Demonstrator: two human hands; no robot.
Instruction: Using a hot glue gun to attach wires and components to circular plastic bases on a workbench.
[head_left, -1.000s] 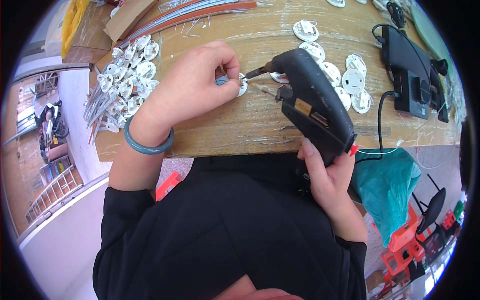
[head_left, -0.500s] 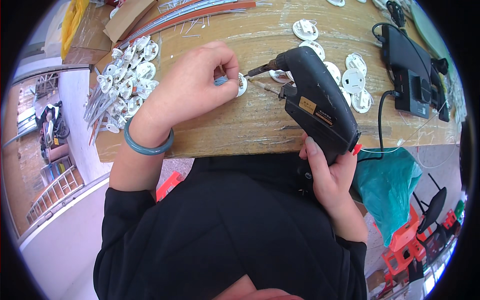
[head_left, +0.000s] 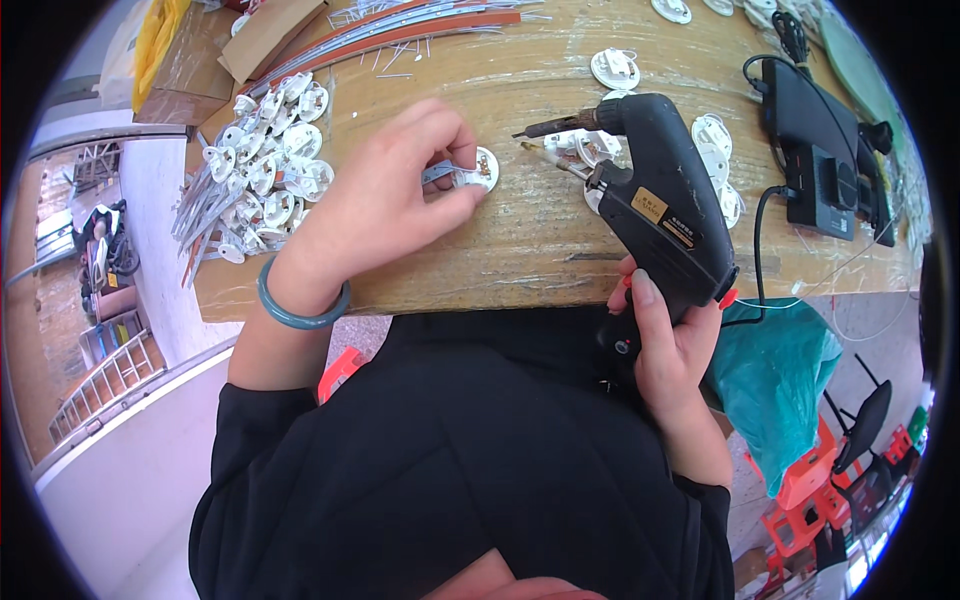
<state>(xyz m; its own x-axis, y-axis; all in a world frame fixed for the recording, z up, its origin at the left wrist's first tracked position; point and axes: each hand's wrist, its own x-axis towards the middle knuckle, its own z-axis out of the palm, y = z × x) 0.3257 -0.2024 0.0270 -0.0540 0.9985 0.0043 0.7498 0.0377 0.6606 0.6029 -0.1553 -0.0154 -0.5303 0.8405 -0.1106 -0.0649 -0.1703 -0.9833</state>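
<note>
A black soldering gun (head_left: pixel 672 165) is gripped by its handle in my right hand (head_left: pixel 668 345), with my thumb along the near side. Its dark tip and a thinner feed tube point left, apart from the work. Between the thumb and forefinger of my left hand (head_left: pixel 385 200) is a small round white piece (head_left: pixel 488 168) with metal contacts on its face. A grey strip (head_left: pixel 437 172) shows beside it, partly hidden by my fingers. My left wrist wears a blue-grey bangle (head_left: pixel 300 312).
Left of my hand lies a heap of white round pieces with grey strips (head_left: pixel 265 175). More white discs (head_left: pixel 615 68) lie behind the gun. Long strips (head_left: pixel 400 35) stretch along the back. Black power boxes (head_left: pixel 815 140) with cables stand right; a green bag (head_left: pixel 775 380) hangs below the edge.
The soldering gun has moved right, its tip drawing away from the white piece. My left hand has shifted slightly, and more of that piece's face shows.
</note>
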